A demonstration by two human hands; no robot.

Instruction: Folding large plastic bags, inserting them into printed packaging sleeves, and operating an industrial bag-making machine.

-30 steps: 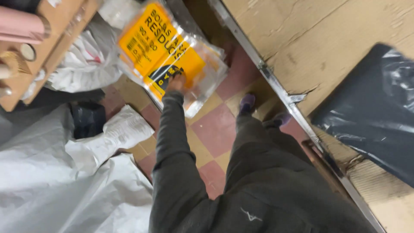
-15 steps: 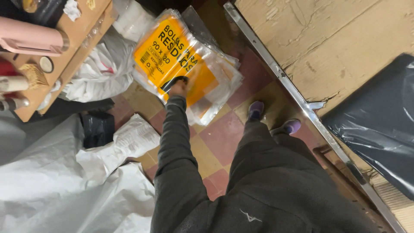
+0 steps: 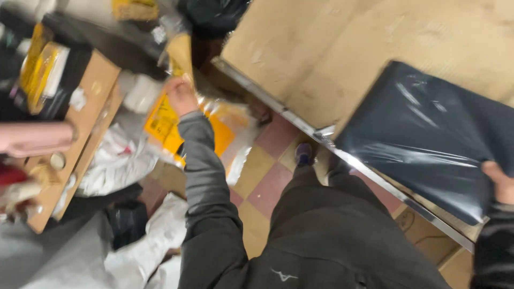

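White plastic sheeting (image 3: 126, 166) lies crumpled on the checkered floor (image 3: 270, 176). A cardboard shelf (image 3: 80, 134) (cluttered, blurred) stands left.

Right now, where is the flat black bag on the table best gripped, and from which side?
By its near right corner, from the person's side: the black bag lies flat on the table with that edge at the rim, where the right hand already touches it. The left hand holds a yellow packet.
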